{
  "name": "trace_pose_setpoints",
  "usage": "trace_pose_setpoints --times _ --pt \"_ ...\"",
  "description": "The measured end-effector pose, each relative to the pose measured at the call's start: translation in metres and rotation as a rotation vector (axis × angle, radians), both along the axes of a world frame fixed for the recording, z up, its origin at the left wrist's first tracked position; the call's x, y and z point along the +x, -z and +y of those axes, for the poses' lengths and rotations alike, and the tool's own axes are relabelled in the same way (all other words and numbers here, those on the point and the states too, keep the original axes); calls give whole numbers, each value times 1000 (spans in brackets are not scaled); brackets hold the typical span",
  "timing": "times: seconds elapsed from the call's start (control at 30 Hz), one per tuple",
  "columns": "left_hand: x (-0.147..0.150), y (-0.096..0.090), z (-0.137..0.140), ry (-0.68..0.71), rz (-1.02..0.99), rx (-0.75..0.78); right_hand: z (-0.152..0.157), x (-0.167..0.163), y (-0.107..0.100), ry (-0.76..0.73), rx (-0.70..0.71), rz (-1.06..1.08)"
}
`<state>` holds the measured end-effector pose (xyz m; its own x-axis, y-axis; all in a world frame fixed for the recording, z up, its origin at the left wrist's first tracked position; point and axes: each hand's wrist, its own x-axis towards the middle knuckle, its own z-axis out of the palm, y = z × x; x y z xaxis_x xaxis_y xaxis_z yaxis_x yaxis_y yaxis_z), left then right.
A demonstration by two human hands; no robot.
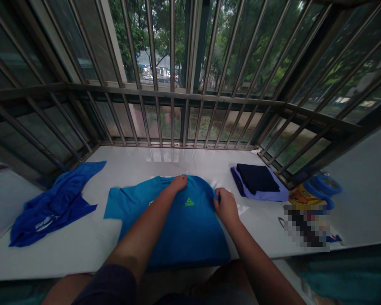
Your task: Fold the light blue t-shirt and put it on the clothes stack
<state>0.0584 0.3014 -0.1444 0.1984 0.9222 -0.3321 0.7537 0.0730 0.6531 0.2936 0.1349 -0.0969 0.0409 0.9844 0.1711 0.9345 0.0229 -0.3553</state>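
A blue T-shirt [190,231] with a small green logo lies spread on the white window ledge in front of me. Its left sleeve lies out flat, while the sleeve on the right does not show. My left hand [179,183] pinches the shirt at its upper edge, near the collar and shoulder. Over at the right edge, my right hand [225,204] has its fingers closed on the cloth by the side of the shirt. The shirt's bottom edge reaches the front of the ledge.
A crumpled darker blue garment [55,207] lies to the left. Folded dark and lilac clothes [258,180] are stacked at the right on the ledge [206,163]. Beyond them are blue round items [324,185], a yellow packet [306,199] and a blurred patch. Metal bars [173,91] enclose the window.
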Motion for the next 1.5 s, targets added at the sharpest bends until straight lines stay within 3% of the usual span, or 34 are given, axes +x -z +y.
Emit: trace_pose_setpoints --times 0.1,0.2,0.3,0.47,0.57,0.67,0.8,0.93,0.97,1.03,1.13,1.2,1.37,1.43,1.5 --pt "0 4 4 -114 -59 -34 -52 -33 13 -501 28 -113" --pt "-1 7 4 -185 -83 7 -91 -54 29 -697 -111 -204" --pt "-3 7 2 -169 -91 64 -101 -51 32 -623 -204 -162" --pt "-6 1 -9 -44 -61 223 -74 -22 17 -232 -111 -96" --pt "-6 -5 -18 -7 8 323 -58 -17 13 -162 -134 -172" --pt "-16 -12 -25 -61 86 398 -54 -22 16 -96 -229 -263" --pt "-74 -24 -43 -254 206 458 -65 -36 24 -62 -117 -213" --pt "-179 -33 -83 -569 382 448 -85 -55 29 -186 -10 -89" --pt "-206 -33 -92 -672 478 422 -92 -60 30 -211 -14 -62" --pt "-253 -34 -107 -751 617 251 -104 -70 32 -254 -40 -9" --pt "-296 -37 -113 -592 636 -5 -121 -82 35 -309 -79 54" --pt "-304 -40 -112 -450 563 -25 -129 -87 36 -325 -97 72" --pt "-270 -54 -133 -226 390 216 -140 -91 40 -327 -112 129" --pt "-247 -55 -162 -87 310 385 -141 -91 40 -333 -125 195" --pt "-228 -52 -200 148 213 579 -141 -91 38 -345 -156 261"
